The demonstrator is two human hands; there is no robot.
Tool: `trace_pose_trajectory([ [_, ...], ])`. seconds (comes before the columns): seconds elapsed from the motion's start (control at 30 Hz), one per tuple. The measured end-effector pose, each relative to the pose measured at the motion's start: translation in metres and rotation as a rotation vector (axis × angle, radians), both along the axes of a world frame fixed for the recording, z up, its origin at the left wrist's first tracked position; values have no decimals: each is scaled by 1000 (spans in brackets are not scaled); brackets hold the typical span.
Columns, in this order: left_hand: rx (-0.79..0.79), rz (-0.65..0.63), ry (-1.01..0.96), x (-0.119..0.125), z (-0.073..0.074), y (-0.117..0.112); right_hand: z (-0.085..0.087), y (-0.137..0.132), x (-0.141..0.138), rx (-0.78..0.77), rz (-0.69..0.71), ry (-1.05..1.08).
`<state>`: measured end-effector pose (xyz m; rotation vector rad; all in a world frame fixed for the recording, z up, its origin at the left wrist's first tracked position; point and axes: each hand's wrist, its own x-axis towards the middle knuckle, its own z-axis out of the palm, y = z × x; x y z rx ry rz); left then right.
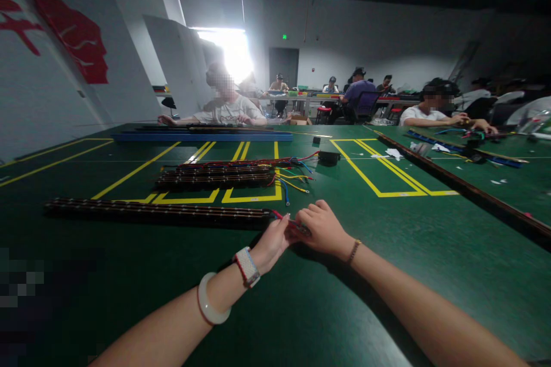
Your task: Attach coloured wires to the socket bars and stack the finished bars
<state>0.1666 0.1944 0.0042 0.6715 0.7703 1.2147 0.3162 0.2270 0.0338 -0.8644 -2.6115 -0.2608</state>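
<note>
A long dark light strip [159, 211] lies across the green table in front of me. At its right end a short red wire [282, 217] sticks out. My left hand [271, 243] is closed in a pinch at that end, touching the wire. My right hand [321, 228] is curled shut over the same spot, fingers wrapped around the wire's tip and a small dark part I cannot make out. Both hands meet at the strip's end.
A stack of similar strips [217, 175] with coloured wires [295, 175] lies farther back inside yellow floor-tape markings. A small black box [329, 157] sits beyond. A person [226, 104] works opposite; another person [434, 110] sits at the right table. A dark table divider [473, 192] runs along the right.
</note>
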Motion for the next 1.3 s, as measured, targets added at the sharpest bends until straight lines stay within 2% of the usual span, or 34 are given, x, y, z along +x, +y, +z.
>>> trace_pose_trajectory([
  [0.13,-25,-8,6,-2,0,2,-2,0,-3,-80,-88,88],
  [0.27,-58,-9,8,-2,4,1,-4,2,-5,-273,-119,103],
  [0.57,-42,1,78,-1,9,-3,0,15,4,-643,51,145],
  [0.9,-10,-49,38,-3,2,-2,-13,30,13,-955,148,326],
  [0.97,-10,-41,30,-3,3,-2,-18,35,14,-957,103,343],
  [1.03,-23,-34,32,-3,4,-3,-23,41,14,-894,18,358],
  [1.17,-38,-42,63,-4,6,-5,-30,55,8,-659,-164,409],
  [1.3,-50,-24,94,-5,4,-4,-28,63,0,-477,-273,395],
])
